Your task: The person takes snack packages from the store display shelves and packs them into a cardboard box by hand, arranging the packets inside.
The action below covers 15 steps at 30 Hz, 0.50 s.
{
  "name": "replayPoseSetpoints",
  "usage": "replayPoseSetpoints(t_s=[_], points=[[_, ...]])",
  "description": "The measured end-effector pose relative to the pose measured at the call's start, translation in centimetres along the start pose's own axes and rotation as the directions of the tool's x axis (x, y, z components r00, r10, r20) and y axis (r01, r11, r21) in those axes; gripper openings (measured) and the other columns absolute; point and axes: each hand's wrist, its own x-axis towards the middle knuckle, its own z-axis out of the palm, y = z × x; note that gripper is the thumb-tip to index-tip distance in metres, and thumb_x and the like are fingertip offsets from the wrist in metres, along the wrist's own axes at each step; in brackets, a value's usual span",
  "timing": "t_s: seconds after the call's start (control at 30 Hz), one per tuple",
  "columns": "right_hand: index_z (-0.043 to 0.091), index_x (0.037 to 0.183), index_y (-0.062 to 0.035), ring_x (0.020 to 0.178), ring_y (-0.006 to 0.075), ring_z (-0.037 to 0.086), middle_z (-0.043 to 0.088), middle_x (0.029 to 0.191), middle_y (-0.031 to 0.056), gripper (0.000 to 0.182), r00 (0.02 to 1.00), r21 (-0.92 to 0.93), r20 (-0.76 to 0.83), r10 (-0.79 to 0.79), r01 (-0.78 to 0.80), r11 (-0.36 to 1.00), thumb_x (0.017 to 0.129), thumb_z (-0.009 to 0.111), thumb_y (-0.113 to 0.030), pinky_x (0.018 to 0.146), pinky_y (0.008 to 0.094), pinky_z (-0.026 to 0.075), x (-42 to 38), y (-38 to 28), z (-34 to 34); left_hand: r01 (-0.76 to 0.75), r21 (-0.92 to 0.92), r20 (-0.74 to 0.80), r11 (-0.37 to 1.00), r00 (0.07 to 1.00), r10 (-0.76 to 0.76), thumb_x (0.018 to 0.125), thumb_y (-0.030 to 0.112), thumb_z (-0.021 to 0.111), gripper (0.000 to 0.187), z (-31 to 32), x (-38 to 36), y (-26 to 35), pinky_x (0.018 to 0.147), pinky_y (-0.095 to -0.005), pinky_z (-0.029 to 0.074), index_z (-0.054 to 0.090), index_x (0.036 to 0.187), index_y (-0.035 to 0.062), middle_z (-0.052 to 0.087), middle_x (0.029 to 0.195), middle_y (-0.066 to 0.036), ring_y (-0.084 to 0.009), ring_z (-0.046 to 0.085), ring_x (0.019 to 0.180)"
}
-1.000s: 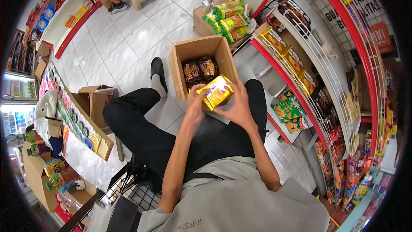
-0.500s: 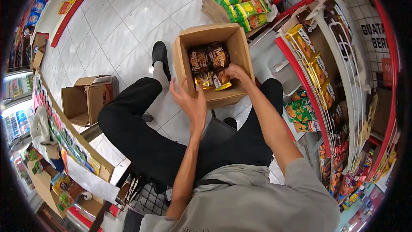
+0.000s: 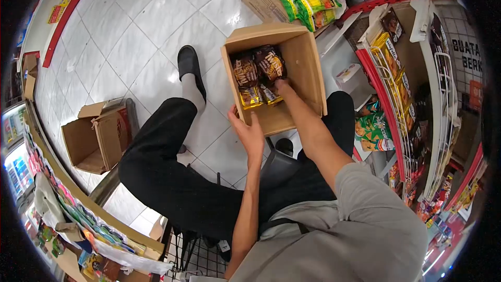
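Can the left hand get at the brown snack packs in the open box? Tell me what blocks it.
Probably yes. The left hand rests on the near wall of the box, whose top is open. Only the right hand, already in among the brown packs, crowds the way.

Free room over the bare right half of the open carton (image 3: 305, 68), snack packets (image 3: 258, 75) crowding its left.
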Motion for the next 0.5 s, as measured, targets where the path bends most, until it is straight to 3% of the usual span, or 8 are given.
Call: replayPoseSetpoints(t_s=[0.1,0.17,0.2,0.27,0.3,0.33,0.4,0.5], points=[[0.073,0.109,-0.0029,0.099,0.0331,0.065,0.07,0.118,0.0153,0.024,0.884,-0.341,0.152,-0.443,0.468,0.816,0.094,0.063,-0.02,0.084,0.0503,0.054,1.5,2.2,1.5,-0.002,-0.004,0.004,1.0,1.0,0.002,0.098,-0.001,0.059,0.047,0.2,-0.1,0.0,0.105,-0.0377,0.043,0.04,0.141,-0.0016,0.056,0.131,-0.02,-0.029,0.058,0.12],[0.075,0.107,-0.0054,0.112,0.0325,0.069,0.073,0.121,0.0169,0.025,0.706,-0.385,-0.27,-0.655,0.544,0.745,0.087,0.071,-0.02,0.095,0.0447,0.055,-3.1,1.7,3.1,0.002,-0.017,0.001,1.0,1.0,-0.002,0.098,0.0,0.059,0.047,0.1,-0.2,0.2,0.105,-0.0378,0.043,0.04,0.14,-0.0018,0.055,0.132,-0.02,-0.0289,0.057,0.121],[0.075,0.107,-0.0054,0.112,0.0325,0.069,0.073,0.121,0.0169,0.025,0.704,-0.385,-0.276,-0.654,0.543,0.746,0.087,0.071,-0.02,0.095,0.0447,0.055,-2.9,1.1,3.5,-0.003,-0.016,0.003,1.0,1.0,0.003,0.098,0.0,0.059,0.047,0.0,-0.3,0.2,0.105,-0.0378,0.043,0.04,0.14,-0.0018,0.055,0.132,-0.02,-0.0289,0.057,0.121],[0.075,0.105,-0.0078,0.112,0.0327,0.069,0.074,0.118,0.0144,0.025,0.805,0.282,-0.573,0.157,0.013,0.959,0.082,0.074,-0.019,0.094,0.0442,0.054,-0.9,-0.5,4.5,-0.007,-0.013,0.01,1.0,1.0,0.007,0.098,0.001,0.06,0.047,0.1,-0.2,0.3,0.106,-0.0382,0.042,0.041,0.14,-0.0021,0.055,0.133,-0.02,-0.029,0.057,0.121],[0.076,0.104,-0.009,0.112,0.0328,0.069,0.075,0.116,0.0131,0.026,0.672,0.625,-0.468,0.574,-0.207,0.753,0.079,0.075,-0.018,0.093,0.0439,0.054,-1.1,-1.4,4.6,-0.007,-0.009,0.017,1.0,1.0,0.007,0.098,0.002,0.061,0.047,0.0,-0.3,0.3,0.106,-0.0384,0.042,0.041,0.14,-0.0023,0.054,0.134,-0.02,-0.029,0.057,0.121],[0.076,0.104,-0.009,0.112,0.0328,0.069,0.075,0.116,0.0131,0.026,0.667,0.636,-0.466,0.581,-0.204,0.744,0.079,0.075,-0.018,0.093,0.0439,0.054,-1.5,-1.8,4.7,-0.017,-0.005,0.027,1.0,0.999,0.017,0.098,0.002,0.061,0.047,-0.1,-0.5,0.4,0.106,-0.0384,0.042,0.041,0.14,-0.0023,0.054,0.134,-0.02,-0.029,0.057,0.121],[0.075,0.099,-0.0081,0.102,0.0345,0.069,0.074,0.109,0.0147,0.025,0.804,0.788,-0.33,0.495,-0.054,0.613,0.076,0.075,-0.018,0.086,0.0452,0.054,-1.9,-2.2,3.8,0.024,-0.069,0.017,0.997,1.0,-0.023,0.096,0.003,0.063,0.05,-0.1,-0.4,0.5,0.11,-0.0399,0.039,0.042,0.14,-0.0041,0.053,0.135,-0.022,-0.0333,0.054,0.126],[0.074,0.09,-0.0068,0.087,0.0367,0.068,0.072,0.096,0.0172,0.023,0.939,0.107,-0.307,-0.152,0.193,0.975,0.072,0.075,-0.02,0.074,0.0471,0.053,-2.6,-0.8,1.5,0.044,-0.089,0.017,0.995,0.999,-0.043,0.095,0.005,0.064,0.051,0.2,-0.8,0.3,0.112,-0.0405,0.038,0.042,0.14,-0.0052,0.053,0.136,-0.023,-0.0351,0.053,0.128]])
